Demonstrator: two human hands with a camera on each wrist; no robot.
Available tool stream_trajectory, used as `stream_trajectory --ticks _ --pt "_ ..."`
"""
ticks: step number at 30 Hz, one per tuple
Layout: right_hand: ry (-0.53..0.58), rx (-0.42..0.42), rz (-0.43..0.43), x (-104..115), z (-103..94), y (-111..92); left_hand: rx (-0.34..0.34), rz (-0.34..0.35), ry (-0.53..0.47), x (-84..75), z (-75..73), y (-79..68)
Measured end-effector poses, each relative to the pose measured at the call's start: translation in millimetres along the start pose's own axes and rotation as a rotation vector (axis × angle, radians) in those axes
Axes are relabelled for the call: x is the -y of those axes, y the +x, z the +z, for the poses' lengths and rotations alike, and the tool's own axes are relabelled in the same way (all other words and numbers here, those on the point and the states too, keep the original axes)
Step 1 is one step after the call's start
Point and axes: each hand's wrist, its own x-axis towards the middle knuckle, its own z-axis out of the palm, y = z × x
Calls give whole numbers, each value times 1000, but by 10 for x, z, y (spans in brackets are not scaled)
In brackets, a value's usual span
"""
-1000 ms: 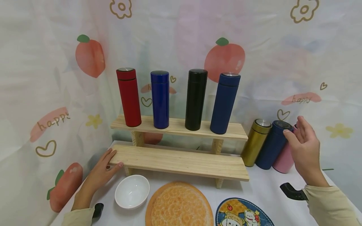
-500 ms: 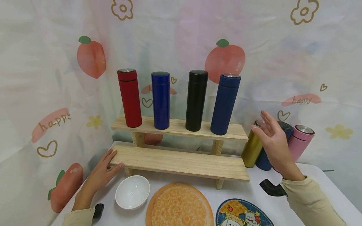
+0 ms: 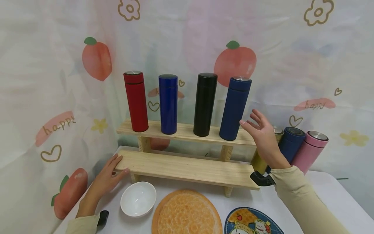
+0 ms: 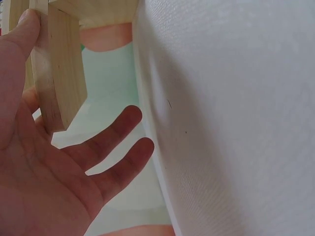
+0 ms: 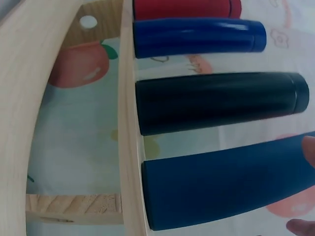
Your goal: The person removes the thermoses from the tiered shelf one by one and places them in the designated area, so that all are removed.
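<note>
My left hand [image 3: 106, 177] rests at the left end of the lower shelf board of a wooden two-tier stand [image 3: 187, 167]. In the left wrist view its thumb [image 4: 29, 29] lies against the board, and two fingers stretch out free below it. My right hand [image 3: 264, 141] reaches beside the navy vacuum flask [image 3: 235, 110] at the right of the upper shelf. The thumb is close to that flask; contact cannot be told. Standing in the same row are a red flask [image 3: 136, 104], a royal blue flask [image 3: 168, 107] and a black flask [image 3: 205, 107].
Right of the stand are a gold flask [image 3: 259, 164], a second navy flask [image 3: 292, 141] and a pink flask [image 3: 311, 149]; my right hand partly hides the gold one. In front lie a white bowl [image 3: 138, 199], an orange round mat [image 3: 187, 214] and a blue cartoon mat [image 3: 252, 222].
My right hand has moved left, from in front of the pink flask, past the second navy and gold flasks, to beside the navy flask on the upper shelf. My left hand stays put.
</note>
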Motion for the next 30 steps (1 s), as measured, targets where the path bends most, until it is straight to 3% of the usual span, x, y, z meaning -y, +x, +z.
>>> stream_trajectory --ticks 9,16,23,30 --pt "32 -42 61 -64 129 243 -7 0 -1 14 20 5" --pt "68 -68 62 -51 284 379 -4 -9 -9 20 13 8" --pt "53 -93 97 -45 361 425 -24 12 -10 38 16 3" --pt "83 -130 74 -103 332 407 -32 20 5 40 35 5"
